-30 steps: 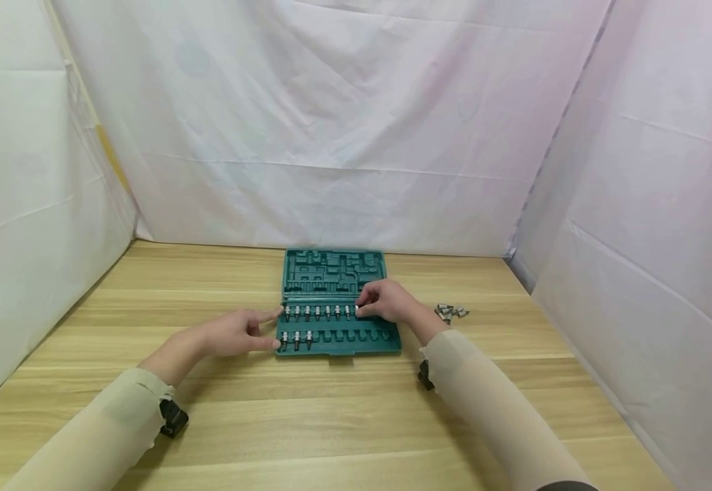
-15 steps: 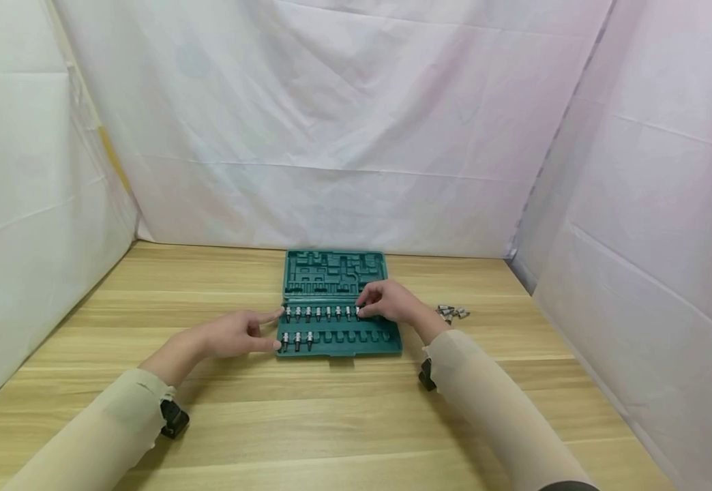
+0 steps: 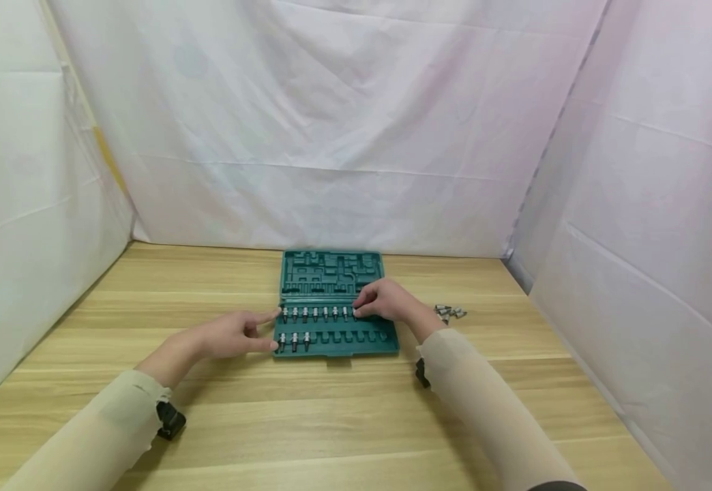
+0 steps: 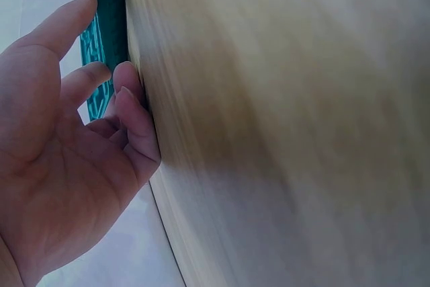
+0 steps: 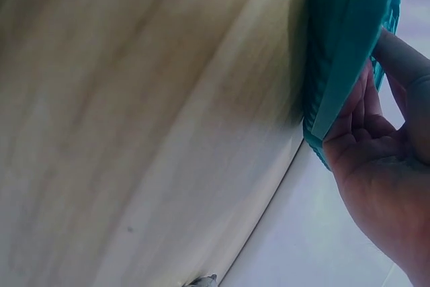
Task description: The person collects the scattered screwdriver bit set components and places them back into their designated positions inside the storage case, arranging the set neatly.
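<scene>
Wooden table (image 3: 331,429); right hand (image 3: 389,301) pinches bit (image 3: 354,316), likely slippery, hold mid-body; left hand (image 3: 230,334), loosely spread, touches case (image 3: 362,348) at nine o'clock.

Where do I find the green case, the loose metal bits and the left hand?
Green case (image 3: 331,326): head view, strip between its rows.
Loose metal bits (image 3: 452,312): head view, pile's middle.
Left hand (image 3: 228,334): head view, hand's back.

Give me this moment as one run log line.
green case: open; left hand: touching its left edge; right hand: pinching socket bit at farther row; loose bits: right of case
</scene>
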`<state>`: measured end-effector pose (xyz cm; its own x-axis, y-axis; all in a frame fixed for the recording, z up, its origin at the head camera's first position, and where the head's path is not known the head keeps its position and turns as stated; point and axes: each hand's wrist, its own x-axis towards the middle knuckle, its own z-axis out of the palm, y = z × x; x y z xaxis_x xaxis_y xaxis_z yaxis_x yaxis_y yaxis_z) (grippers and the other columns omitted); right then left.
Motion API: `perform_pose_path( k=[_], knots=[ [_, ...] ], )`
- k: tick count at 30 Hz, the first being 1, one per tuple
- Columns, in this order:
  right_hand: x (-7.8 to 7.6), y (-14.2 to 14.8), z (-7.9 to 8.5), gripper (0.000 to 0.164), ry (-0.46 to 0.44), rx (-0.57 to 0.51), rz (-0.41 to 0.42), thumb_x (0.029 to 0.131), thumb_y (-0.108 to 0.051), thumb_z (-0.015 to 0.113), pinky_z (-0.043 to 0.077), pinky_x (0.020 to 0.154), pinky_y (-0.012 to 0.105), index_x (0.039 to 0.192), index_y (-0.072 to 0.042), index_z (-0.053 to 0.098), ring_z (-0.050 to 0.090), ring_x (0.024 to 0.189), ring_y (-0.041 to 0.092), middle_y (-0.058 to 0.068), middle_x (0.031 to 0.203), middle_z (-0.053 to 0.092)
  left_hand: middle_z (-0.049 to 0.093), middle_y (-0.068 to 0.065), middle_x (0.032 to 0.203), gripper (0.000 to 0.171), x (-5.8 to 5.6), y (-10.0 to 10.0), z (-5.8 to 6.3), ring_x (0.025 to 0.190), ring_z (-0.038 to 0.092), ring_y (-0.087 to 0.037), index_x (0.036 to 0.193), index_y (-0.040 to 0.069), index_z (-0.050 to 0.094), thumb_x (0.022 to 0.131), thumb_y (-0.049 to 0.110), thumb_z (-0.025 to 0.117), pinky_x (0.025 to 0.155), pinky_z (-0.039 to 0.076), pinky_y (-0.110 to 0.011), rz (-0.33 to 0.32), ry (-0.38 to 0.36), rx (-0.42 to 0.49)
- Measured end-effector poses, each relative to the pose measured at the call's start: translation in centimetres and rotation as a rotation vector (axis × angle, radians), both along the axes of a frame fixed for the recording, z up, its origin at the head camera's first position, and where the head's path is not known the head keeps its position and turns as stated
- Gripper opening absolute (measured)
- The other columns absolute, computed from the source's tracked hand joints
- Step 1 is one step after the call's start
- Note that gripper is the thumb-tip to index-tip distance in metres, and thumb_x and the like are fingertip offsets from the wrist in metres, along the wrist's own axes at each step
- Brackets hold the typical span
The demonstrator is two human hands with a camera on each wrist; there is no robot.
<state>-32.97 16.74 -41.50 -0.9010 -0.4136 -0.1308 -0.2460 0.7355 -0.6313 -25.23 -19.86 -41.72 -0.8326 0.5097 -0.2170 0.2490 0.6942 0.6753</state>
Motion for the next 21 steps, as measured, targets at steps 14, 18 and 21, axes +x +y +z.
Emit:
perform_pose_path(
  k=[14, 18, 21],
  knots=[
    [-0.48, 0.02, -0.36, 0.007, 0.026, 0.051, 0.011, 0.101, -0.026, 0.082, 0.061, 0.096, 0.04, 0.105, -0.022, 0.086, 0.072, 0.11, 0.017, -0.001, 0.117, 0.08, 0.05, -0.002, 0.082, 0.085, -0.18, -0.16, -0.01, 0.072, 0.043, -0.018, 0.173, 0.021, 0.035, 0.104, 0.045, 0.077, 0.063, 0.04, -0.03, -0.008, -0.002, 0.009],
    [-0.5, 0.5, -0.55, 0.01, -0.002, -0.001, 0.021, 0.102, -0.027, 0.081, 0.06, 0.098, 0.042, 0.11, -0.022, 0.085, 0.07, 0.107, 0.017, 0.0, 0.116, 0.078, 0.053, -0.003, 0.084, 0.085, -0.14, -0.18, 0.05, 0.074, 0.045, -0.018, 0.173, 0.021, 0.035, 0.103, 0.044, 0.077, 0.064, 0.041, -0.03, -0.002, -0.007, 0.008],
    [-0.47, 0.85, -0.66, 0.013, -0.022, -0.043, 0.026, 0.103, -0.027, 0.08, 0.058, 0.098, 0.043, 0.114, -0.021, 0.084, 0.069, 0.103, 0.017, 0.001, 0.111, 0.077, 0.053, -0.003, 0.085, 0.085, -0.08, -0.22, 0.08, 0.075, 0.045, -0.018, 0.173, 0.021, 0.036, 0.103, 0.044, 0.077, 0.064, 0.041, -0.03, 0.001, -0.008, 0.007]
  ],
)
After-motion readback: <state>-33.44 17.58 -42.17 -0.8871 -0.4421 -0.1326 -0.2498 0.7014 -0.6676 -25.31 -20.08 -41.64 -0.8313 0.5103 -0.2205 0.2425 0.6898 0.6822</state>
